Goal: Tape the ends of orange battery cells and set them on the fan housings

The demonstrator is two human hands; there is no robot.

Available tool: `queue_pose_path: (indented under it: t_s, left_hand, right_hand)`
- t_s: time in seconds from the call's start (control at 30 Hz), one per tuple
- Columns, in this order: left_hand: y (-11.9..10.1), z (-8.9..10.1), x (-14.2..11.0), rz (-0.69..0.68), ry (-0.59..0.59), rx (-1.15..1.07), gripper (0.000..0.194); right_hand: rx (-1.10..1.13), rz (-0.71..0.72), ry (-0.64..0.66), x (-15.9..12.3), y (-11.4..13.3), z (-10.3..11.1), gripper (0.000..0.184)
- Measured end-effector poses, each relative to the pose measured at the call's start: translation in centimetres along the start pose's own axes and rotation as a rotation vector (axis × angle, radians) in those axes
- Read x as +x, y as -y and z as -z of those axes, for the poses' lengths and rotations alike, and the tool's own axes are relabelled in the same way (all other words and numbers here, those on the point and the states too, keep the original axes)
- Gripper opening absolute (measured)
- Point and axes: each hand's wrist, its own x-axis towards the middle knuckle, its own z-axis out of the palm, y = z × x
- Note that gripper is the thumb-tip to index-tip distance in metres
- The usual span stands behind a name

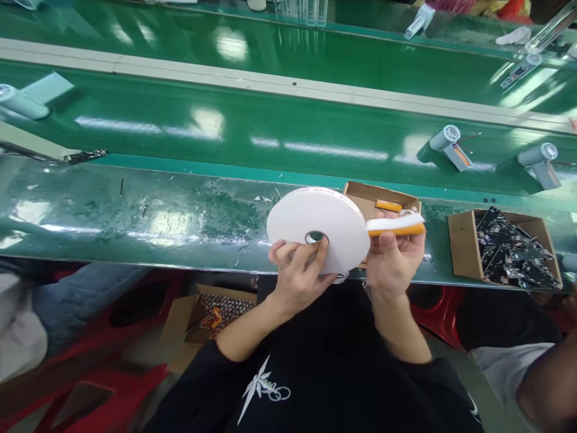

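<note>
My left hand [300, 273] is closed on a large white roll of tape [311, 210], with fingers at its centre hole and the thumb at the lower edge. In my right hand [396, 258] is an orange cylindrical battery [396, 230], held lengthwise between thumb and fingers. A white strip lies along the battery's top and reaches the roll's right edge. Behind my hands, an open cardboard box [360, 192] holds another orange battery [388, 205]. The roll and my right hand hide part of that box.
A cardboard box of black circuit boards [464, 246] stands at the right. Pale blue device housings [444, 138] rest on the green conveyor belt [270, 126]. Below the table, a box of batteries [184, 325] sits at left. People sit on both sides, near red stools [112, 391].
</note>
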Motion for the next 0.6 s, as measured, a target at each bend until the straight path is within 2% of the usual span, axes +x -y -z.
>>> queue_pose_path:
  t_s: [0.07,0.1,0.17,0.2,0.27,0.3,0.33,0.4,0.47,0.53,0.6]
  left_hand:
    - [-0.2,1.2,-1.4,-0.143,0.14,-0.11,0.061]
    - [0.0,1.7,-2.1,-0.229,0.212,-0.18,0.06]
    - [1.4,2.3,-2.9,-0.3,0.325,-0.272,0.061]
    - [2.6,2.3,-2.9,-0.267,0.37,-0.273,0.065]
    - [5.8,1.6,-1.6,-0.123,0.466,-0.218,0.075]
    - [7.6,1.1,-0.5,-0.074,0.528,-0.212,0.079]
    - [9.4,0.6,0.9,-0.063,0.595,-0.246,0.082]
    - [12.7,-0.3,3.7,-0.096,0.697,-0.417,0.082]
    - [15.4,-1.4,6.3,-0.048,0.674,-0.582,0.071]
    - [17.9,-2.7,8.5,0.165,0.524,-0.598,0.052]
    - [20.4,-4.1,10.2,0.404,0.345,-0.495,0.037]
  right_hand:
    - [0.108,-0.085,0.024,3.1,3.2,1.0,0.031]
    - [0.218,-0.019,-0.02,4.8,4.9,1.5,0.024]
    - [0.438,0.182,-0.063,7.5,7.5,2.5,0.06]
    - [0.414,0.229,-0.068,8.2,8.0,2.9,0.06]
    - [0.169,0.146,-0.04,8.2,7.4,3.3,0.029]
    - [0.019,0.082,-0.009,7.5,6.4,3.5,0.032]
    - [-0.104,0.015,0.034,6.6,5.1,3.8,0.048]
    - [-0.27,-0.079,0.124,4.7,2.4,4.6,0.064]
    - [-0.391,-0.181,0.204,3.2,0.3,5.9,0.071]
    - [-0.503,-0.184,0.213,2.8,-1.1,7.2,0.071]
    - [-0.63,-0.107,0.247,3.4,-1.8,8.0,0.065]
